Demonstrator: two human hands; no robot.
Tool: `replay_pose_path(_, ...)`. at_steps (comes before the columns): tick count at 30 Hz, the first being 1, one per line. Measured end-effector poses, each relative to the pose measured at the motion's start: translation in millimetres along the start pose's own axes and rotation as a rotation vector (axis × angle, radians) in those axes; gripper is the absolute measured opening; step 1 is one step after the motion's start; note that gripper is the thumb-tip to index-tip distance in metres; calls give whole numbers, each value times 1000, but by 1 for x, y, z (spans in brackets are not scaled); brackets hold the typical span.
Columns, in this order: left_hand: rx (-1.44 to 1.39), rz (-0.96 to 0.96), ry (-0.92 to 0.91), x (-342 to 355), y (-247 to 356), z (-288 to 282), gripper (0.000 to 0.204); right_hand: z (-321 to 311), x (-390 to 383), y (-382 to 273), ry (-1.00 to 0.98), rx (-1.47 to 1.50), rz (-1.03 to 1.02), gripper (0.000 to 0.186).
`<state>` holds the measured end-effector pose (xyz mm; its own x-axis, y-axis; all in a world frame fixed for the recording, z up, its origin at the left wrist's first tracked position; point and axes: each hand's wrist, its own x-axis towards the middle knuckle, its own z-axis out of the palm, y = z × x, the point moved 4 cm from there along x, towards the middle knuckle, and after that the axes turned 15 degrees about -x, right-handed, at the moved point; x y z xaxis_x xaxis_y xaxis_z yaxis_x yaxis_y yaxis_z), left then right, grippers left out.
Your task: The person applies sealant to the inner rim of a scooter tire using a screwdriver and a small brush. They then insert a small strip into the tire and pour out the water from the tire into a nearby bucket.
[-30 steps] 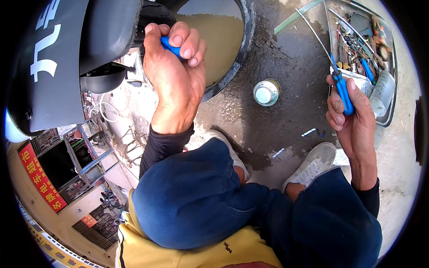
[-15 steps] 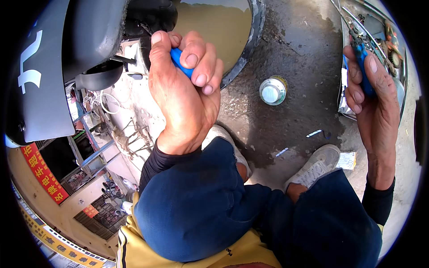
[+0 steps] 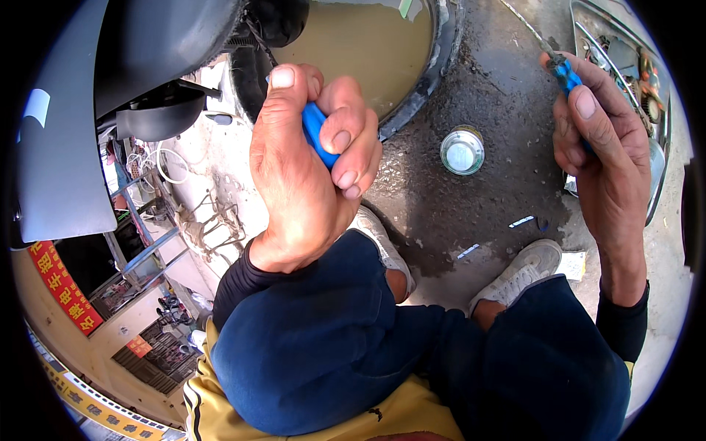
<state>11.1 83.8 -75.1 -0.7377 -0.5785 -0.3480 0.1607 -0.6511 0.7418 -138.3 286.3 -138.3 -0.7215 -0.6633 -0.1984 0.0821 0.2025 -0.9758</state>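
So the left hand (image 3: 305, 173) is clenched tight around a bright blue plastic tool handle (image 3: 318, 132), smooth and rounded by the look of it; only a short stretch peeks out between the thumb and the curled fingers (image 3: 346, 140), and the rest is buried in the fist, so I can't tell what tool it is. It's held up near the black scooter bodywork (image 3: 140, 66) and the round black-rimmed basin of murky brownish water (image 3: 434, 66). The right hand (image 3: 603, 162) grips a blue-handled screwdriver (image 3: 562, 72), its thin shaft sticking out past the fingertips, right beside the metal tray of tools (image 3: 658, 169). A small round silver tin (image 3: 462, 150) sits on the wet dark ground between the hands.
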Motion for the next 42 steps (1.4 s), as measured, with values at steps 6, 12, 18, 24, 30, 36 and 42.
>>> replay_pose_path(6, 21, -10, -34, -2, 7, -4, 30, 18, 9, -3, -44, -22, -44, 49)
replay_pose_path(12, 39, 12, -18, -7, 7, -1, 31, 19, 10, -1, -66, -56, -122, 47)
replay_pose_path(18, 108, -101, -65, -24, -14, 5, 30, 11, 2, 0, 11, -87, -71, 45)
replay_pose_path(24, 524, -593, -369, -55, -53, -15, 32, 25, -1, -5, -29, -81, -119, 42)
replay_pose_path(30, 1425, -684, -878, -61, -77, -80, 54, 63, 5, -27, -101, -94, -172, 36)
replay_pose_path(36, 1520, -553, -743, -45, -33, -67, 47, 84, 18, -46, -150, -22, -267, 30)
replay_pose_path(42, 1472, -291, -304, -23, 16, -59, 32, 86, 23, -56, -63, -137, -316, 26)
